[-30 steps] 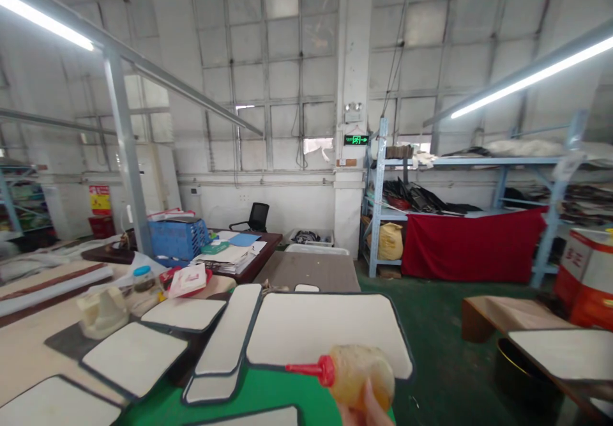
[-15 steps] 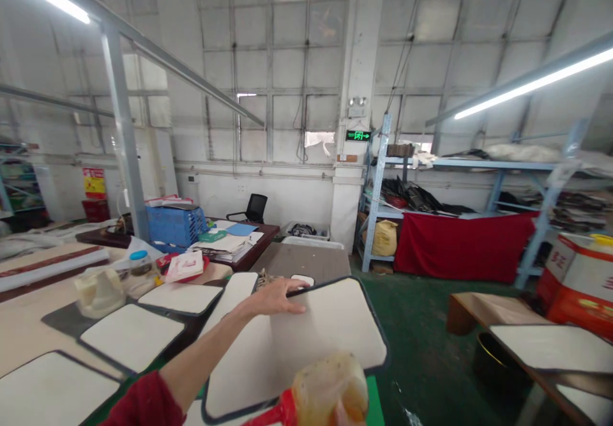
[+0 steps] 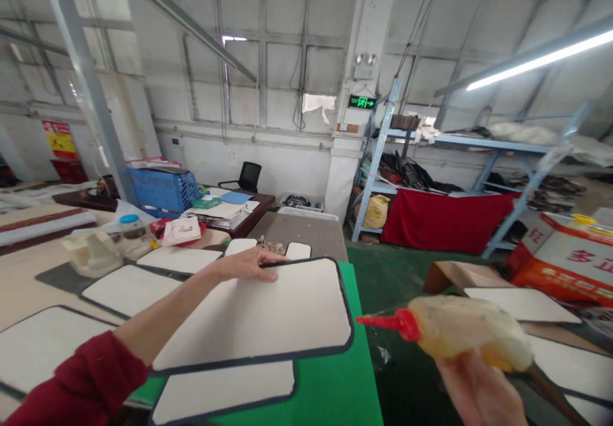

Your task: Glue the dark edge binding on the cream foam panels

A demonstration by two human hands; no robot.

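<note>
My left hand (image 3: pixel 246 265) grips the far edge of a white panel with a dark border (image 3: pixel 287 304), its thumb on the pale face and the other fingers partly hidden behind the edge. The panel is held at a tilt over the green table surface (image 3: pixel 330 391). Beneath its near edge lies a smaller white panel (image 3: pixel 230 387), also dark-edged. On the right, my right hand (image 3: pixel 481 387) is wrapped around a cloudy squeeze bottle (image 3: pixel 472 330) of yellowish liquid, seen from below. The bottle's red nozzle points left, toward the panel's right edge, without touching it.
More white panels (image 3: pixel 136 289) lie on the left table, near a cream-coloured container (image 3: pixel 96 253) and a blue-lidded jar (image 3: pixel 131 226). At right, panels (image 3: pixel 522 303) rest on a low bench beside a red-and-white box (image 3: pixel 569 257). Blue shelving (image 3: pixel 378 158) stands behind.
My right hand has carried the bottle up and right, away from the panel's front. The panel and my left hand have shifted left in view, exposing green surface and a panel below.
</note>
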